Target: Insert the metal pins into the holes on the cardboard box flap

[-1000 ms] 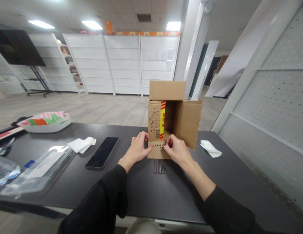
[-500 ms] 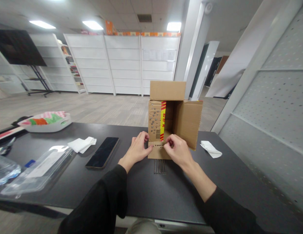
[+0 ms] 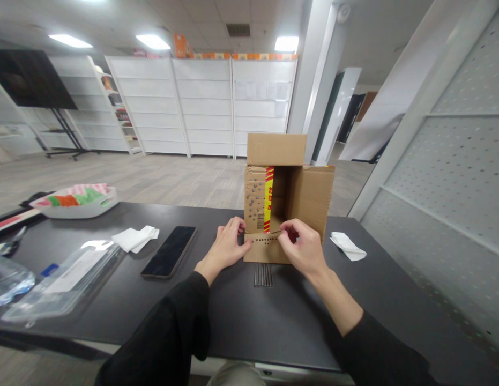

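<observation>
An open cardboard box [image 3: 313,201] stands on its side, its mouth facing me. My left hand [image 3: 228,244] curls around the left edge of its lower flap, thumb against the front. Near that flap's right part, my right hand [image 3: 301,246] is closed in a pinch; whatever is between the fingertips is too small to make out. A row of dark dots [image 3: 266,239], perhaps holes, runs across the lower flap. Several long nails [image 3: 263,275] lie side by side on the table just in front. Round grey spots like nail heads [image 3: 255,193] dot the left flap beside red-and-yellow tape [image 3: 268,199].
On the dark table [image 3: 241,321], a black phone [image 3: 169,252], folded tissue [image 3: 134,238] and a clear plastic case [image 3: 68,279] lie to the left. A white basket [image 3: 80,210] with cloth stands at the far left. Another tissue [image 3: 348,246] is right of the box.
My right hand has moved a little to the right along the lower flap, uncovering more of the dotted row. My left hand has stayed in place.
</observation>
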`<state>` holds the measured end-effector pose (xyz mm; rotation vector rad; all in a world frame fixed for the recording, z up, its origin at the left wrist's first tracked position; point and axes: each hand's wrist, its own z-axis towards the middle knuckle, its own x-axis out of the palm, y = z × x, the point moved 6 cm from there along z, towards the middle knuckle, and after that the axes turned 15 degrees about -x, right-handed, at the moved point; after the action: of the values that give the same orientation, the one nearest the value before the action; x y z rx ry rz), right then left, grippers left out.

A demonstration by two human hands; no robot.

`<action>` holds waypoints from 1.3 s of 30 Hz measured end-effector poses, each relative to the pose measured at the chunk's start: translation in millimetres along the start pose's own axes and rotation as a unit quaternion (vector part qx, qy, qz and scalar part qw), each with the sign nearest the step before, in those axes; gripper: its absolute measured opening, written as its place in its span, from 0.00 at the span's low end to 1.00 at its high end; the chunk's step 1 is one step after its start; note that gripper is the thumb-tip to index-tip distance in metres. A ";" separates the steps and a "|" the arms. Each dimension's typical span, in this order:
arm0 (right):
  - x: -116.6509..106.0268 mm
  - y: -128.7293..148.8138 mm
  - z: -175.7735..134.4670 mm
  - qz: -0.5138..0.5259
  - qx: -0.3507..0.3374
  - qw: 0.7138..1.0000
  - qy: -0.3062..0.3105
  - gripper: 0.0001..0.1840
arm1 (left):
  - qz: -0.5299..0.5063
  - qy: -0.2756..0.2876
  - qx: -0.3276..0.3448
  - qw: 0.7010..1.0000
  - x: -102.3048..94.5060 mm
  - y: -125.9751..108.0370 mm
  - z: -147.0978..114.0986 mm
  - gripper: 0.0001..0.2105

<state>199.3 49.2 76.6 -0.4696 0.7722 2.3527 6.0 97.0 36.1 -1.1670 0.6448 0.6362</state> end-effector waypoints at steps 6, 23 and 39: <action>-9.1 -2.8 -8.7 0.031 0.049 0.998 0.017 0.10 | -0.002 0.002 -0.004 1.000 0.0 1.4 0.4 0.13; -4.0 22.7 -77.7 0.107 -0.058 0.972 0.201 0.07 | -0.003 -0.001 -0.005 1.000 0.9 2.5 -0.6 0.13; 13.8 24.5 -85.0 0.076 -0.042 0.958 0.275 0.09 | -0.003 -0.001 -0.006 1.000 -1.5 -0.2 -0.6 0.13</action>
<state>184.7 -13.8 14.7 -1.1703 0.9833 2.4237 5.1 96.2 37.2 -1.1786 0.6366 0.6365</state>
